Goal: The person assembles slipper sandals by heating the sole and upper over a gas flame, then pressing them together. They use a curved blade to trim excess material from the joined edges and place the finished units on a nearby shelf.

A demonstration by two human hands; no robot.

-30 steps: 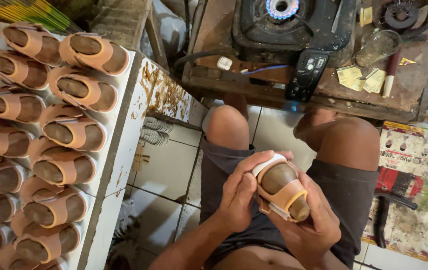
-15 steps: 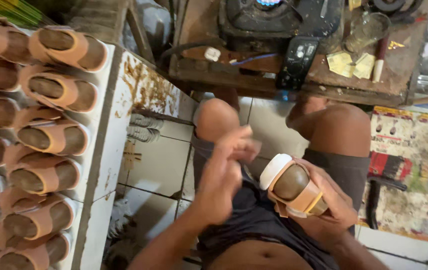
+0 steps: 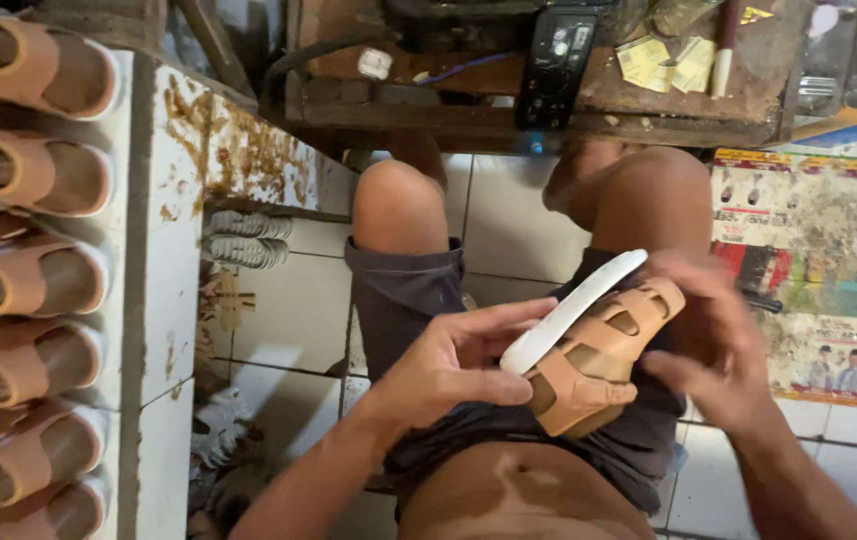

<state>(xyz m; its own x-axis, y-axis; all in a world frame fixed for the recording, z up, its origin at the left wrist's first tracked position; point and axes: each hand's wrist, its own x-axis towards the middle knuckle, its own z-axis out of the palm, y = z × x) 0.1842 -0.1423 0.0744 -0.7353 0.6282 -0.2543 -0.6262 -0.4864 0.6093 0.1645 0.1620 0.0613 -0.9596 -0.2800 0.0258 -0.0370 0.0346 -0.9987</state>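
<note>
Over my lap I hold a tan strapped sandal point(image 3: 596, 352) turned on its side, its white sole point(image 3: 573, 310) facing up and left. My left hand point(image 3: 453, 360) grips the heel end of the sole with thumb and fingers. My right hand point(image 3: 718, 340) holds the strap side from the right and is blurred. Below are my dark shorts point(image 3: 418, 300) and bare knees.
Rows of matching tan sandals point(image 3: 23, 280) lie on a white stained shelf point(image 3: 163, 300) at the left. A cluttered wooden bench point(image 3: 548, 110) with a black device point(image 3: 553, 60) stands ahead. Printed paper point(image 3: 808, 260) covers the tiled floor at right.
The sandal has been turned from footbed-up to its side with the sole up. My left hand came back onto it after lifting away. The view tilted down.
</note>
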